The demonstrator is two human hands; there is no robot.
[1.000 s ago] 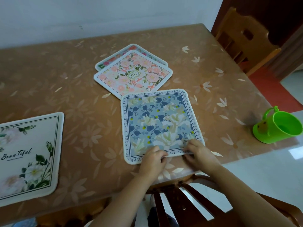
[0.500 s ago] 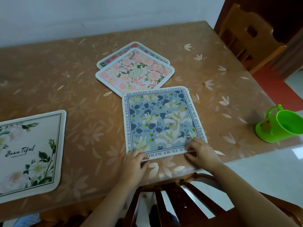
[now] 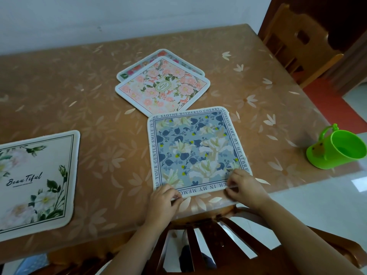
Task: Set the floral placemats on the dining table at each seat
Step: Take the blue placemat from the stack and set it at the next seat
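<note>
My left hand (image 3: 164,197) and right hand (image 3: 244,187) each hold a pinching grip on a near corner of the blue floral placemat (image 3: 198,149), lying at the worktop's (image 3: 95,100) near edge. I should square it parallel with that edge, pulling evenly.

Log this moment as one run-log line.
item: blue floral square placemat, flat on brown table | left hand: pinches near-left corner | right hand: pinches near-right corner
</note>
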